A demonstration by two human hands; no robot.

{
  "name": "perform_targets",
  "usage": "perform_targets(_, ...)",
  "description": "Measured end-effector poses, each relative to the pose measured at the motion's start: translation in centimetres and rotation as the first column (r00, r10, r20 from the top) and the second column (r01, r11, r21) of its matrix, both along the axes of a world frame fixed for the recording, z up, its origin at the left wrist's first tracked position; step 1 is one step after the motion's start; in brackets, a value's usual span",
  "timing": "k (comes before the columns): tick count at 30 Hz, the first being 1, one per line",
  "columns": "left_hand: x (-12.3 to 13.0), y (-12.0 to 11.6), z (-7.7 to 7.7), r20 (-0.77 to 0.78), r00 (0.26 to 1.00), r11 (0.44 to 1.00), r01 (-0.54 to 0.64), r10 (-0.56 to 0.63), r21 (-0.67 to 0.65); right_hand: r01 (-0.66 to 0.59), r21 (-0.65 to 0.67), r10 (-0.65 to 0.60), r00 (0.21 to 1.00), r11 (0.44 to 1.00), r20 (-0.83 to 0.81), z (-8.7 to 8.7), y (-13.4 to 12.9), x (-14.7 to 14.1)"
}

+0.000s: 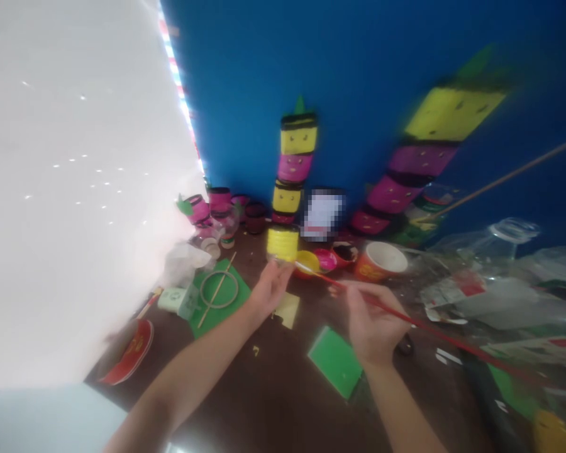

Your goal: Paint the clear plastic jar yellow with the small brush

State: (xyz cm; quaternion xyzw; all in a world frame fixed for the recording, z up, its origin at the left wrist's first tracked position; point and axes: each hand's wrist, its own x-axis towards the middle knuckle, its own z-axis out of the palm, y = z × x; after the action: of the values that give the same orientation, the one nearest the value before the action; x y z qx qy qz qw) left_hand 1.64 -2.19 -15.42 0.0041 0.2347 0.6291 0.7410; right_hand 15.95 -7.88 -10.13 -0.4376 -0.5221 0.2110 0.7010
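My left hand (272,288) is closed around the lower end of a yellow-painted cup-like piece (283,242), held up over the table. A long red paintbrush (387,306) lies between the fingers and thumb of my right hand (371,318). Its bristle end points left, close to the yellow piece and a yellow paint pot (306,263); whether it touches either I cannot tell. Beside that pot are a pink paint pot (325,259) and a dark paint pot (344,253). Below my hands lie a yellow paper scrap (288,311) and a green packet (336,362).
Stacked yellow and pink painted pieces with faces (293,167) stand against the blue wall. A paper cup (382,261) and clear plastic bottles (504,251) crowd the right. On the left are a green sheet (221,302) with a ring and stick, and a red lid-like piece (132,352).
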Motion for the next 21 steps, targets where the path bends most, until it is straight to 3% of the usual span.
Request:
perform_targets(7, -0.1, -0.1, -0.7, -0.07, 0.997, 0.992, 0.021, -0.012, 0.125, -0.012, -0.136, 0.021, 0.998, 0.991, 0.059, 0.2, 0.0, -0.9)
perform_targets(13, -0.1, -0.5, -0.5, -0.09, 0.996, 0.982, 0.039, -0.023, 0.183, -0.017, -0.167, 0.022, 0.999, 0.986, 0.027, -0.2, 0.1, -1.4)
perform_targets(21, 0.0, -0.5, -0.2, -0.06, 0.998, 0.992, 0.018, -0.011, 0.126, 0.038, -0.158, -0.029, 0.998, 0.987, 0.064, -0.4, 0.3, -0.9)
